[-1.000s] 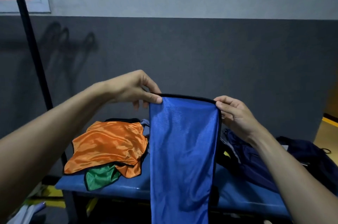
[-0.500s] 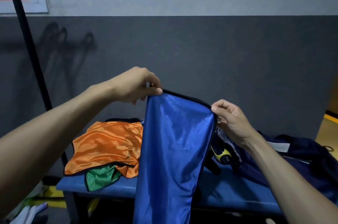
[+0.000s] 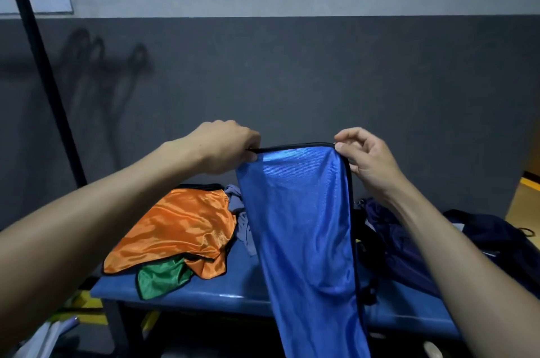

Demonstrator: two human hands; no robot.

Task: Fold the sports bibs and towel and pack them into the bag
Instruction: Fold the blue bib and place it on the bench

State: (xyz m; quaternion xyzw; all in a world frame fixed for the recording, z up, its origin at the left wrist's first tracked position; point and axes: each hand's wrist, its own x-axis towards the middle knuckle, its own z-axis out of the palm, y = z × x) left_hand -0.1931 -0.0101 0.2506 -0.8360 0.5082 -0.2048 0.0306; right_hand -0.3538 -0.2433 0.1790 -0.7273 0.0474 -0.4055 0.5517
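We hold a blue bib [image 3: 304,229] up above the blue bench [image 3: 233,287], left hand [image 3: 225,150] and right hand [image 3: 368,159] each pinching a top corner. An orange bib [image 3: 175,229] lies over a green bib [image 3: 160,277] at left; the dark bag [image 3: 482,240] sits at right.

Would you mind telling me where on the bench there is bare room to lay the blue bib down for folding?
Bare bench shows along the front edge, between the green bib and the hanging blue bib, and again right of the blue bib before the dark bag. The left is crowded by the orange bib, the middle back by grey cloth.
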